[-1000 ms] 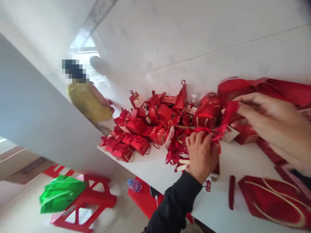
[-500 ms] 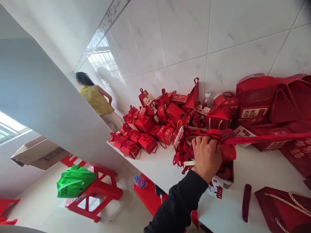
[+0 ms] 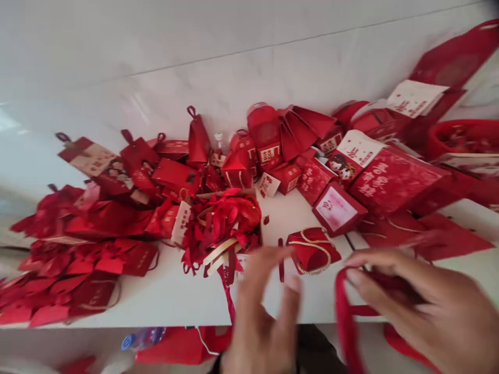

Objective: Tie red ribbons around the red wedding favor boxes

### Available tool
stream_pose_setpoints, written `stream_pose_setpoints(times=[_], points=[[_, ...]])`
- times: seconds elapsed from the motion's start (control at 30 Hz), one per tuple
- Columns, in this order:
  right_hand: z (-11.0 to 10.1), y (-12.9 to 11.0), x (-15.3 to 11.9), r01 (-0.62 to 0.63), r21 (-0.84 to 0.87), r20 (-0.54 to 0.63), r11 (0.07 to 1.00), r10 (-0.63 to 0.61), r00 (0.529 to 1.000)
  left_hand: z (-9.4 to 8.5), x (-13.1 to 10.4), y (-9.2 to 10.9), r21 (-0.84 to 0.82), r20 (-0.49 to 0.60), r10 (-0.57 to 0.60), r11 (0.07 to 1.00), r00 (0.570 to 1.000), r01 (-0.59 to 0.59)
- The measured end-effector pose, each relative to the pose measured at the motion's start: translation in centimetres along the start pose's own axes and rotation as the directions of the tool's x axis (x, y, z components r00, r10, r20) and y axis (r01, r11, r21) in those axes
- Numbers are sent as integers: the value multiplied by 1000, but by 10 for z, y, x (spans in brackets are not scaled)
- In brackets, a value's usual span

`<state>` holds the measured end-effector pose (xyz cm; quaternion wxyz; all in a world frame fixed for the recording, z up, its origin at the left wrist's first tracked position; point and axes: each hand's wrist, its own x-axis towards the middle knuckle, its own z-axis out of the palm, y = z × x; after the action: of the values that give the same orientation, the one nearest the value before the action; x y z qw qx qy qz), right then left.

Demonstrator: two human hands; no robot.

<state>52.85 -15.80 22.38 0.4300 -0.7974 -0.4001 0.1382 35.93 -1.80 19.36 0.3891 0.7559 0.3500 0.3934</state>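
Note:
My right hand [image 3: 432, 306] pinches a dark red ribbon [image 3: 345, 322], which hangs in a loop past the table's front edge. To its left, my left hand [image 3: 265, 311] is raised over the front edge with thumb and fingers apart and nothing between them; motion blurs it. Behind my left hand stands an open box [image 3: 255, 195] heaped with red ribbons [image 3: 230, 215] and a few cream strips [image 3: 222, 254]. A small red box with twisted cord handles [image 3: 312, 249] lies between and beyond my hands, beside a short dark red strip [image 3: 281, 262].
Red gift boxes [image 3: 70, 265] crowd the left of the white table [image 3: 183, 304]. More red boxes and bags [image 3: 393, 176] line the wall, with a red basin [image 3: 463, 137] at the right. Below the table edge are a bottle [image 3: 144, 338] and a red stool [image 3: 175, 348].
The view has swung right and down. The hand that was on the ribbon pile is off it, and both hands now show at the front. The person in yellow is out of view.

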Motion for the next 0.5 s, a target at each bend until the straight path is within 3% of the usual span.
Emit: stream_pose_setpoints(times=[0.03,0.07,0.13,0.2,0.23,0.33,0.43,0.5], points=[[3,0,-1,37,-14,34,999,-37,999,9,-16,2,-101,104,-108,988,989,118],[6,1,-2,63,-26,66,998,-61,996,19,-30,3,-170,239,-217,950,947,261],[11,6,-3,60,-44,94,997,-56,994,32,-44,1,-199,487,-348,849,801,490],[9,15,-4,13,-55,67,998,-9,998,35,-44,-5,-179,612,-375,792,697,583],[7,20,-5,-22,-58,56,998,25,998,33,-40,-9,-174,625,-370,792,687,585],[-2,36,-10,-120,-65,105,991,127,986,23,-30,-16,-145,577,-357,840,734,523],[-3,44,-17,-113,-52,249,992,123,961,20,-26,-14,-93,564,-304,901,768,425],[3,44,-21,-82,-15,371,997,82,925,23,-24,-9,-101,598,-205,940,775,326]])
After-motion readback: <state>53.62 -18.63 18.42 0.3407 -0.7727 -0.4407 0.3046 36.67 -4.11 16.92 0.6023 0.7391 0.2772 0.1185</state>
